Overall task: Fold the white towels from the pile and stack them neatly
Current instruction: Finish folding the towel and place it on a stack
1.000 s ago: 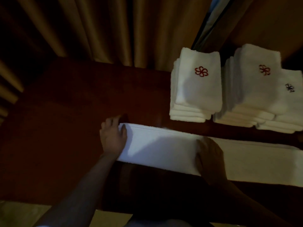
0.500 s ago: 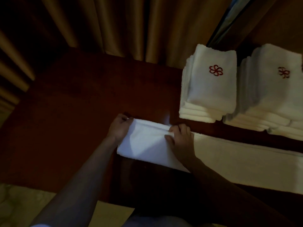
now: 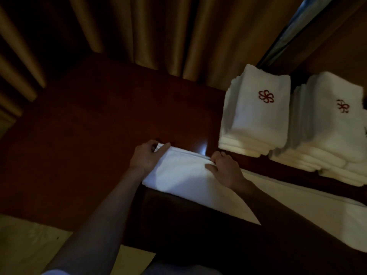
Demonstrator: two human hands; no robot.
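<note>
L hand grip pinches the white towel at its left end; R hand grip pinches its far edge w/ thumb on top. Towel lies along the dark wood worktop, near 2 folded stacks.

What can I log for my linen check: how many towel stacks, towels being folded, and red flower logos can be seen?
Stacks of folded white towels: 2, the left stack and the right stack
Towels being folded: 1, the long towel gripped by the left hand and right hand
Red flower logos: 2
Total: 5
</note>
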